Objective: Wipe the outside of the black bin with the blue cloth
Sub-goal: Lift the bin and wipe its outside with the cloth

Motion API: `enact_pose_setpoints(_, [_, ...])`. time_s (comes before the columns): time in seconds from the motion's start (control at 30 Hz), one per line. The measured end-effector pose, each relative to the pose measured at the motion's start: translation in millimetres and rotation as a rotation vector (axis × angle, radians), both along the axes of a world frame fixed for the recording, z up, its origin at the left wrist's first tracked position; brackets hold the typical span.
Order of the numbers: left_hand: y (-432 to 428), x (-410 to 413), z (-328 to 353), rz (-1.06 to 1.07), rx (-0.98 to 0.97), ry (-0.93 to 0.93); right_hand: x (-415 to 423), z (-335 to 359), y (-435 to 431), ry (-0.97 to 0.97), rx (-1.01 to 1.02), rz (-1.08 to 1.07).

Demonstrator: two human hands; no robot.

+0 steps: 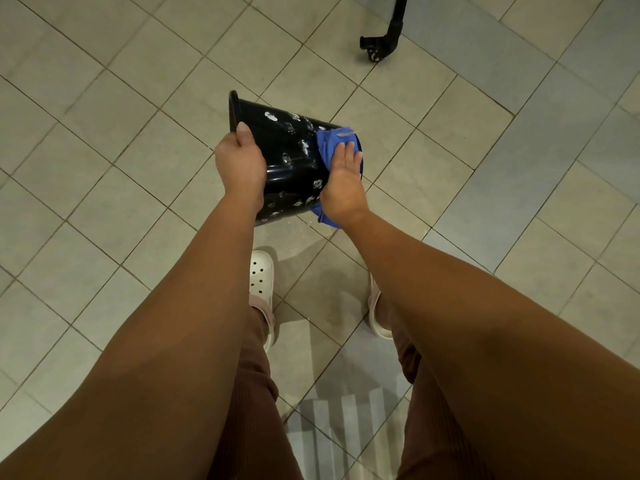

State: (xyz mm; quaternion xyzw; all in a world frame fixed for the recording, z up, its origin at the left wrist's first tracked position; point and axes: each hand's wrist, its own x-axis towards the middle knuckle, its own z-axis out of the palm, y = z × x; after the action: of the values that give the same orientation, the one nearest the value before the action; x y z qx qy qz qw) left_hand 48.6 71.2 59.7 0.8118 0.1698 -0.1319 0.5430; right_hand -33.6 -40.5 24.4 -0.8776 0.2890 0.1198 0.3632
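We're looking straight down at both arms, stretched forward and down, forearms bare.

Left hand (240, 164): clamped on the rim of the black bin (287, 157). The thumb lies up along the rim edge, knuckles toward us. The other fingers are hidden behind the rim, so we can't tell how they sit.

The bin is tipped on its side, with the open rim to the left and the base end to the right. It's in front of our feet, over the tiled floor (138, 98). We can't tell if its lower edge touches the tiles. The glossy wall faces up and has white smudges scattered across it.

Right hand (343, 181): flat, fingers straight and close together, pointing away from us. The palm presses the blue cloth (329, 143) against the base end of the bin. There's no curl and no pinch, just pressure through the cloth.

The cloth is bunched between the palm and the bin. One fold sticks out past the fingertips, and another hangs below the wrist.

White clogs (261, 275) sit below the bin: the left one is mostly visible, the right one mostly hidden by the right forearm. Brown trousers (256, 393) show between the arms. A black stand foot (381, 43) sits at the top right, well apart from the bin.
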Motion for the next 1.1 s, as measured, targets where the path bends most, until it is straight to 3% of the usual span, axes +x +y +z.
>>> enact_pose_setpoints(0.17, [-1.1,-3.1,-1.7,-0.006,0.014,0.005,-8.3,1.4,20.8,0.082,-0.082,0.026])
enact_pose_setpoints(0.4, [5.7,0.1,2.2,-0.008,0.007,0.015,-4.1,0.5,12.2,-0.075,-0.018,0.130])
enact_pose_setpoints(0.6, [3.7,-2.9,-0.6,-0.066,0.049,-0.014,-6.6,-0.9,21.5,0.121,-0.058,0.022])
enact_pose_setpoints(0.7, [3.6,-3.5,-0.8,-0.043,0.033,0.012,-5.6,-0.7,32.7,0.062,-0.141,0.067])
enact_pose_setpoints(0.83, [3.1,-3.3,1.0,-0.037,0.019,0.023,-3.3,1.9,24.2,-0.022,-0.088,0.173])
enact_pose_setpoints(1.1, [6.4,0.7,1.5,-0.048,0.055,-0.028,-10.8,-1.2,13.3,0.059,-0.023,-0.008])
